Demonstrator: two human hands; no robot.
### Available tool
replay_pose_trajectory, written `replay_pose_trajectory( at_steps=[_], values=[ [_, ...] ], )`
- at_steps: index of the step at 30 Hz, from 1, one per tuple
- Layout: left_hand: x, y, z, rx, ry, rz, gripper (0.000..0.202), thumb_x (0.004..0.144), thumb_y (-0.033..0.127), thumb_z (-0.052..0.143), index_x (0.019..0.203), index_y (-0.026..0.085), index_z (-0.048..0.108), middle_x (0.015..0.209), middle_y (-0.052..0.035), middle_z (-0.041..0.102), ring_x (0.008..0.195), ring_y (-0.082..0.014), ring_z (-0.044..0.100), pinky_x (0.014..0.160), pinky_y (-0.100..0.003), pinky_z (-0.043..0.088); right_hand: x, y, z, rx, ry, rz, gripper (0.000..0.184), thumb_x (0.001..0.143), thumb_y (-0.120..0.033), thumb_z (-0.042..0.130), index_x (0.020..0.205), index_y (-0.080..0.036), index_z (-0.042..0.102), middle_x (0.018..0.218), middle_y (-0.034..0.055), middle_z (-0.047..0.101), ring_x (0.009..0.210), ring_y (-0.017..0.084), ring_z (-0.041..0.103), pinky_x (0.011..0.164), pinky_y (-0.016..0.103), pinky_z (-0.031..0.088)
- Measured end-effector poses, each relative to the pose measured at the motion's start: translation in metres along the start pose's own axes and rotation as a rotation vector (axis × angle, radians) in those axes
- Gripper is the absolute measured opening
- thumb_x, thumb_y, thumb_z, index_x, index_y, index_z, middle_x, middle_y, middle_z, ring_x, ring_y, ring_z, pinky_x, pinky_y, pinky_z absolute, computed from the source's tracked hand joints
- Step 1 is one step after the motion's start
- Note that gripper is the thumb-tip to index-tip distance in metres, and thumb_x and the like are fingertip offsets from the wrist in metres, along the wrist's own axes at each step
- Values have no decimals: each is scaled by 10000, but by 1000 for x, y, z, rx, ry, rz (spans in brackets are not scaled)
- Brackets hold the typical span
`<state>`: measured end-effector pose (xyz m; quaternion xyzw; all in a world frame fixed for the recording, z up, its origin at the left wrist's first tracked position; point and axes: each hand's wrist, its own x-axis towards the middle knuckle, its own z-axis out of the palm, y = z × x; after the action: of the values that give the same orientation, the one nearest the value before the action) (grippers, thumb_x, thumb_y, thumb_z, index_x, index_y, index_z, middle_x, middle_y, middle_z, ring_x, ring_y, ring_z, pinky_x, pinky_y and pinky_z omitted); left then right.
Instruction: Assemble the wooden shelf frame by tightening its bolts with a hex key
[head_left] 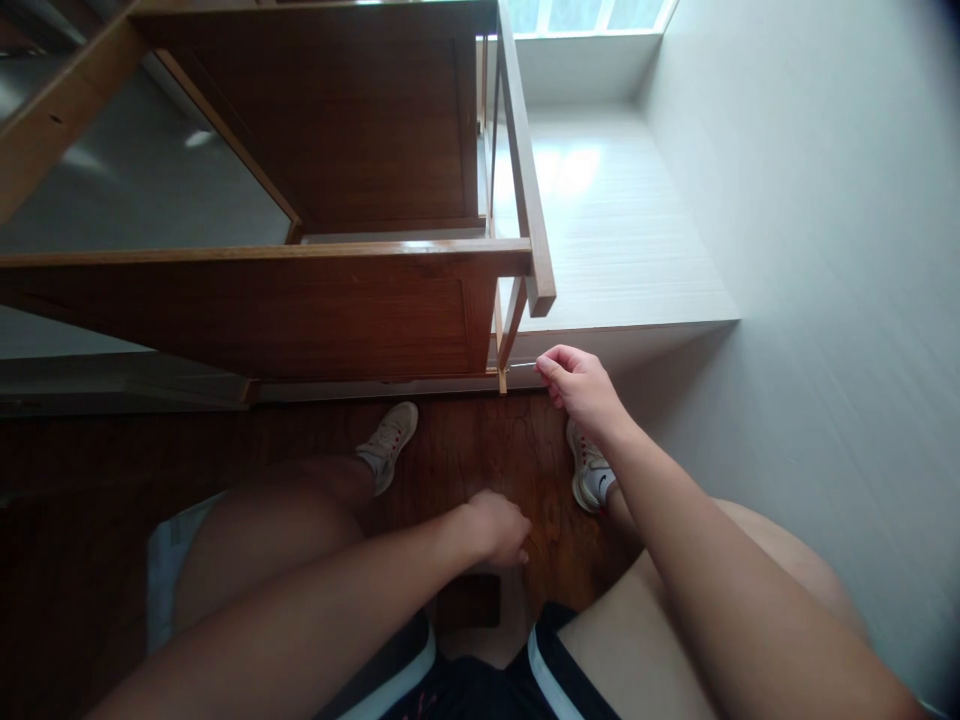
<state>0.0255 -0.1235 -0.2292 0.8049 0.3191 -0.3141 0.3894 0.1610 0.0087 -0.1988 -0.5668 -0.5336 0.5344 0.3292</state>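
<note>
A wooden furniture frame (337,310) with reddish-brown panels and lighter bars fills the upper left. My right hand (574,380) pinches a thin metal rod (523,365) between thumb and fingertips. The rod's other end meets the lower part of a narrow wooden post (504,375) at the frame's right end; the exact contact is too small to make out. Low between my knees is my left hand (499,530), fingers curled closed. It is apart from the frame, and whatever it may hold is hidden.
A pale ledge (622,230) beneath a window and a light wall (817,250) bound the right side. My shoes (391,445) rest on the dark wooden floor (480,440). One thick bar (529,180) juts toward me above my right hand. Beneath my left hand is a small dark block-like shape (469,600).
</note>
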Motion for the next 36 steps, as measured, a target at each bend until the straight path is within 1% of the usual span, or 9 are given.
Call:
replay_pose_trajectory(
  at_steps=[4,9,14,18,22,28,33,36],
  values=[
    [0,0,0,1,-13,6,479,798,523,491,1093,192,672,1079,-157,679,1009,-307,642,828,-438,532,-1,-1,-1,-14,-25,-1,318,784,-488,596,783,-170,600,643,6,540,520,80,435,453,206,339],
    [1,-1,1,15,-20,5,475,799,515,483,1098,197,669,1091,-147,678,1021,-338,637,811,-485,537,-3,-2,-2,-50,-29,-19,283,800,-456,582,791,-174,604,650,4,539,526,78,439,456,203,337],
    [2,-1,1,29,-25,9,482,802,517,480,1117,199,660,1096,-144,677,1032,-310,639,837,-436,539,-3,-1,-3,-66,-23,-32,269,802,-445,581,820,-179,616,695,17,571,560,88,464,467,202,354],
    [1,0,-1,33,-35,8,482,806,512,476,1121,196,659,1108,-141,673,1033,-309,637,835,-432,539,-3,0,-1,-75,-8,-30,263,799,-441,587,836,-183,623,733,27,593,576,94,482,474,205,375],
    [0,1,-2,34,-31,5,478,809,517,479,1118,201,660,1101,-140,676,1043,-286,636,854,-407,536,-3,0,0,-57,4,-30,269,792,-441,597,845,-180,628,741,30,596,591,97,496,475,204,387],
    [2,0,1,36,-27,11,481,807,514,475,1115,194,660,1096,-138,679,1028,-315,638,834,-454,538,-2,-3,-1,-72,10,-26,272,787,-433,601,856,-172,639,655,15,554,583,102,495,448,194,365],
    [1,0,0,34,-29,3,483,807,515,474,1118,195,658,1098,-139,679,1030,-307,638,842,-435,536,-4,-5,0,-51,-9,-36,269,789,-423,602,836,-161,636,693,26,603,586,92,514,475,189,385],
    [-1,1,-2,36,-38,4,478,809,508,470,1119,195,657,1103,-140,677,1028,-314,638,830,-446,538,-4,-6,2,4,-53,-14,280,810,-427,579,825,-150,613,641,26,612,531,78,502,485,186,395]
  ],
)
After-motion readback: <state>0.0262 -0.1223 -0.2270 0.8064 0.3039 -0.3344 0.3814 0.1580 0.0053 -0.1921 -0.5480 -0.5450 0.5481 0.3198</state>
